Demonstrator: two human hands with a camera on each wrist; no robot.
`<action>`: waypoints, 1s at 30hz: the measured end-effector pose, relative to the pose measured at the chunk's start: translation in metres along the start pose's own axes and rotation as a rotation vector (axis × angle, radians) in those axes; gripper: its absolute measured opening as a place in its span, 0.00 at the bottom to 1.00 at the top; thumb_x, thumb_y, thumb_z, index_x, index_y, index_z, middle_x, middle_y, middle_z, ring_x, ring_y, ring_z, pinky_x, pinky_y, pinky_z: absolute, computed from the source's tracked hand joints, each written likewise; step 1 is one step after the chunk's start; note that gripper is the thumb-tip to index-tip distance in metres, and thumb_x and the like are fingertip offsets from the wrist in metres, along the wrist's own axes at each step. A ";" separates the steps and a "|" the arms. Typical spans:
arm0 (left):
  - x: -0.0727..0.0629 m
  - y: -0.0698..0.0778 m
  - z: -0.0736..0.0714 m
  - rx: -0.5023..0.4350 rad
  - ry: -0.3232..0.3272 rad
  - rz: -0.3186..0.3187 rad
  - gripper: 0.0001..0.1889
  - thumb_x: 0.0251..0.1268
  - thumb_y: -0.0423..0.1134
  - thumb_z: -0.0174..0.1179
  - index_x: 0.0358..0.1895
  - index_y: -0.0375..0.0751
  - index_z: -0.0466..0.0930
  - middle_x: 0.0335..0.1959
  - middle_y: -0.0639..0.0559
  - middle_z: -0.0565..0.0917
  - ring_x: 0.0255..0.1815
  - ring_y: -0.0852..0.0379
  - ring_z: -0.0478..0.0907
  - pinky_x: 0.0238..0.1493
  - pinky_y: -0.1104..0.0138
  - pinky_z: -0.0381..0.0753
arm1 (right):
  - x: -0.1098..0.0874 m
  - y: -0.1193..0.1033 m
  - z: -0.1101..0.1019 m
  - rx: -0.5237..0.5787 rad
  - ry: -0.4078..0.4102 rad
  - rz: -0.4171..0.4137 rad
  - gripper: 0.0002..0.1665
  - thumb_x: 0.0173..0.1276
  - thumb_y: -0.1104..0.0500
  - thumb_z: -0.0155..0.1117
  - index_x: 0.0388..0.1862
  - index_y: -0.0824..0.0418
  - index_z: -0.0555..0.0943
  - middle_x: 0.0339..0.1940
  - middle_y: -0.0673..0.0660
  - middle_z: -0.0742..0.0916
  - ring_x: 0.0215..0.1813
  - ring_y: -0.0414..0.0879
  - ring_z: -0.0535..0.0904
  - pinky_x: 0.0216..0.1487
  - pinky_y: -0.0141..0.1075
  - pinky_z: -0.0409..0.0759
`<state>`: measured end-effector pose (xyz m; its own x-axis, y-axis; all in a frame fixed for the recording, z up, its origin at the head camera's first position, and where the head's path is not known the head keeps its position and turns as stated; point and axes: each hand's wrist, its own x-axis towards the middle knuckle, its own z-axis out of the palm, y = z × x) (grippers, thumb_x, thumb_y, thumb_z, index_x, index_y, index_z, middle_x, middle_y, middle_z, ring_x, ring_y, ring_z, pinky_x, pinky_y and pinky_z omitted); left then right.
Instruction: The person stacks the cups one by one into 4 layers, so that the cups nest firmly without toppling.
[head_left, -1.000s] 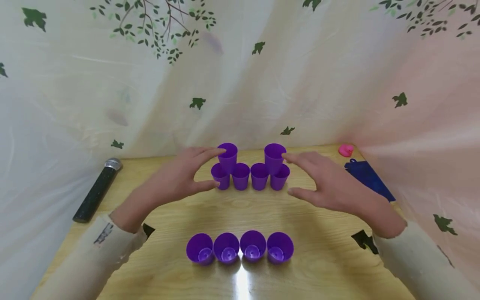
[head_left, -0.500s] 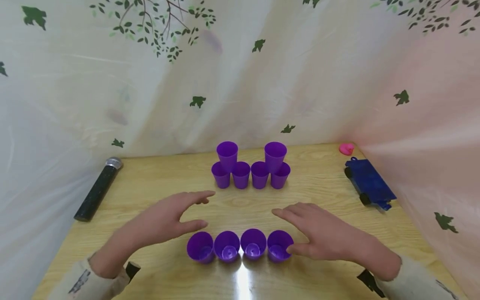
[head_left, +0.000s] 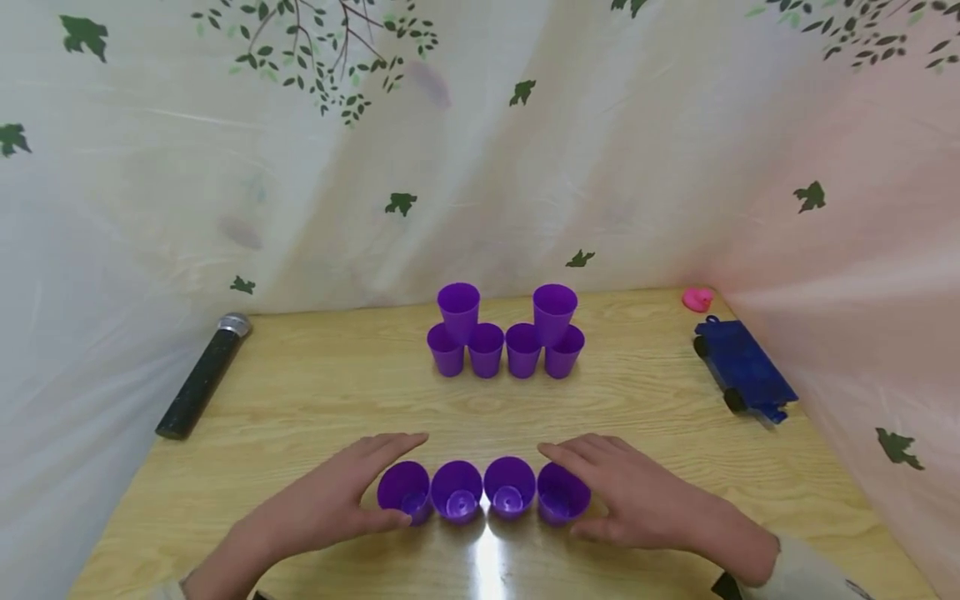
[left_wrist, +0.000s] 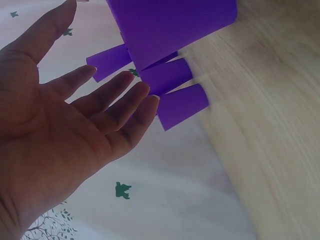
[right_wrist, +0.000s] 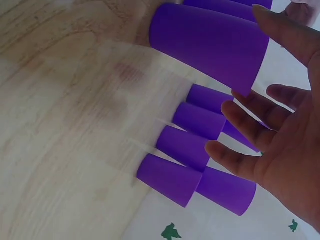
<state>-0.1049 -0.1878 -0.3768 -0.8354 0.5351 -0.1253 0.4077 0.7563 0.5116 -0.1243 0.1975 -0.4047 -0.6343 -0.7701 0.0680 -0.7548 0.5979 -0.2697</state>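
Four cups stand mouth up in a row on the near part of the table; beyond are six far cups, two perched across four. The left hand is spread about the row's left end cup, the right hand about the right end cup; neither pinches, and whether skin touches I can't tell. I'd judge them light, thin-walled, fairly stiff, a little slick and easily tipped. Best held gently round the outer wall below the rim, thumb near, fingers far.
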 end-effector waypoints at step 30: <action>-0.005 -0.009 0.023 0.068 0.129 0.043 0.45 0.56 0.52 0.72 0.78 0.58 0.60 0.68 0.48 0.75 0.67 0.45 0.75 0.65 0.46 0.77 | 0.000 0.005 -0.010 0.029 0.099 0.031 0.54 0.56 0.44 0.77 0.78 0.53 0.63 0.68 0.49 0.80 0.65 0.48 0.77 0.65 0.52 0.77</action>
<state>-0.0959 -0.1889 -0.4000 -0.8553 0.5181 0.0084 0.4647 0.7597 0.4548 -0.1301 0.2023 -0.3968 -0.6717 -0.7247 0.1538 -0.7305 0.6132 -0.3006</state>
